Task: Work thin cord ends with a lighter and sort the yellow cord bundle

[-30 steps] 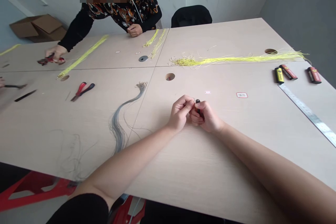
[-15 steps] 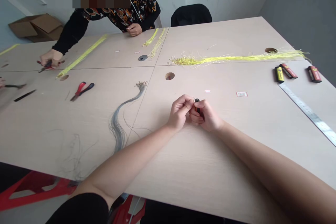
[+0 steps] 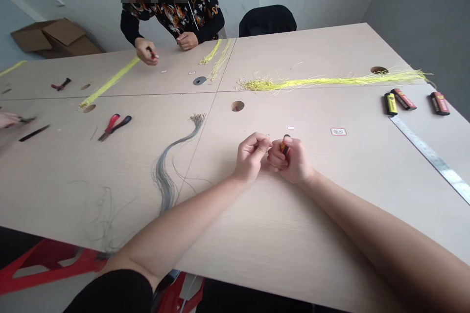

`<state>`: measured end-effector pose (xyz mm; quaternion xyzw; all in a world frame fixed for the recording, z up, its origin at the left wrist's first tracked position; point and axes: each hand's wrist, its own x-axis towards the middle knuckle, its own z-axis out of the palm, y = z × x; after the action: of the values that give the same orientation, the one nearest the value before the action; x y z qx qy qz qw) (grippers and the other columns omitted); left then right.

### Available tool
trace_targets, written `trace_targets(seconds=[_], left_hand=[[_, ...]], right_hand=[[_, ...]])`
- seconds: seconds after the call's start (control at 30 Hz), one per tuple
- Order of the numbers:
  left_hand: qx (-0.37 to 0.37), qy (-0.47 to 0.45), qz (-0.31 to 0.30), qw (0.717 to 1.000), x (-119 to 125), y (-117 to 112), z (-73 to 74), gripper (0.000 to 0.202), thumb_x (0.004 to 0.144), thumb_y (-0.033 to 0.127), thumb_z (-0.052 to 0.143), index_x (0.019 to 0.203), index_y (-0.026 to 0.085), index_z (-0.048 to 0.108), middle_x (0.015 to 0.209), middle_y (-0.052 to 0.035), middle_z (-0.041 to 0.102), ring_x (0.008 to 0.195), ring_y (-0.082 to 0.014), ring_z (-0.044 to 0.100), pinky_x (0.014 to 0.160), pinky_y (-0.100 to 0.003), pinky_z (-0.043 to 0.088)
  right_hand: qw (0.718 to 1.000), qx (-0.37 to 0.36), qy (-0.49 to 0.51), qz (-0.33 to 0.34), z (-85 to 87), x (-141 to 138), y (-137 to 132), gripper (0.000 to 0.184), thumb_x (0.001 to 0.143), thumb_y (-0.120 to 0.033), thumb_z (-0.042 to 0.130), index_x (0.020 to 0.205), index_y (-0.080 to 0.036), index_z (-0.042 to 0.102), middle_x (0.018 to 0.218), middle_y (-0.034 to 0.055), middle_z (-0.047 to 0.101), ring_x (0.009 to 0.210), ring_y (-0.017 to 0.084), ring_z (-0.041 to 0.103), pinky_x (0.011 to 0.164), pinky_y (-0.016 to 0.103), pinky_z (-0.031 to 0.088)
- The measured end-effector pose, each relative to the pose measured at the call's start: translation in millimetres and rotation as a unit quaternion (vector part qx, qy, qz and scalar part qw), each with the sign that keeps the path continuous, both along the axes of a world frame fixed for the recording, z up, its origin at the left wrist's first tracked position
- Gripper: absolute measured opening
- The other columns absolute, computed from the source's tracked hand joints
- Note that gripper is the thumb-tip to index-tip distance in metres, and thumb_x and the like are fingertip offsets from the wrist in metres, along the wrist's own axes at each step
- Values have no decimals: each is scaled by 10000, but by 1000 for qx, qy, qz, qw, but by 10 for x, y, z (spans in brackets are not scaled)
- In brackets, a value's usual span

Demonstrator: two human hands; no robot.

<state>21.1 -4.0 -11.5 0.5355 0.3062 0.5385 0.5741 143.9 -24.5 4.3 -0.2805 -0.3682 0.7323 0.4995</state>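
My left hand [image 3: 251, 156] is closed in a pinch. A tiny thin, shiny piece shows at its fingertips, too small to name. Right beside it, fingers almost touching, my right hand [image 3: 292, 159] is wrapped round a small black-and-orange lighter-like object [image 3: 284, 146], with the thumb near its dark top. Most of that object is hidden by the fingers. To the left of my forearms lies a bundle of grey lines [image 3: 165, 166] with small gold-coloured hooks at its upper end.
A yellow line bundle [image 3: 323, 81] lies beyond my hands. At right are a steel ruler [image 3: 429, 154] and small yellow and red cylinders [image 3: 391, 103]. Red-and-black pliers [image 3: 112, 127] lie left. Across the table, a co-worker's hand [image 3: 147, 52] holds something small. The table has round holes [image 3: 237, 106].
My right hand has shifted slightly right, its object tilting; my left hand is almost still. The co-worker's hand left the red-handled tool at far left and moved right, now holding a small dark-and-red thing.
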Motion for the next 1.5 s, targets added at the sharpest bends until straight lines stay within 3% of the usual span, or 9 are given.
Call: trace_targets(seconds=[0.1,0.23,0.4,0.6,0.87,1.1,1.5], left_hand=[[-3,5,40,999,-6,15,-9,329,796,477,672,684,182,579,628,28,486,544,-76,354,544,-244,318],[-11,12,17,1000,-5,12,4,347,788,508,667,687,184,595,610,22,468,557,-86,340,546,-251,299],[-14,-4,-45,999,11,-8,41,352,774,497,685,662,178,590,595,27,466,556,-82,337,570,-256,309],[-28,-2,-49,998,19,-13,64,357,750,503,703,652,177,596,583,29,464,549,-85,338,569,-259,311],[-19,8,-68,997,4,-12,45,341,774,505,684,678,185,616,597,16,526,584,-104,451,621,-262,390],[1,16,-89,996,-9,-19,31,322,804,478,663,699,178,616,622,10,572,616,-113,518,644,-263,418],[5,20,-86,996,-4,-12,36,334,786,487,679,686,174,617,594,23,543,587,-104,507,616,-253,422]], right_hand=[[995,-16,24,-100,15,97,45,540,677,-635,561,473,-226,274,390,-79,170,379,71,140,378,232,186],[985,-13,51,-162,13,188,103,537,707,-561,590,493,-212,242,400,-75,187,383,70,147,387,230,183],[987,-12,55,-148,8,170,98,480,705,-371,647,501,-197,249,403,-79,204,388,59,156,404,225,179],[989,12,30,-146,18,141,93,468,713,-386,670,528,-206,280,420,-85,233,393,59,198,416,228,209],[988,20,2,-151,-4,99,84,247,639,-289,688,563,-201,469,386,-107,246,375,49,207,417,229,200],[991,44,-18,-127,23,83,71,299,636,-300,703,517,-198,448,367,-89,287,371,48,237,414,235,195],[991,56,-29,-117,24,91,68,299,631,-333,734,537,-189,490,370,-90,299,372,47,259,420,235,203]])
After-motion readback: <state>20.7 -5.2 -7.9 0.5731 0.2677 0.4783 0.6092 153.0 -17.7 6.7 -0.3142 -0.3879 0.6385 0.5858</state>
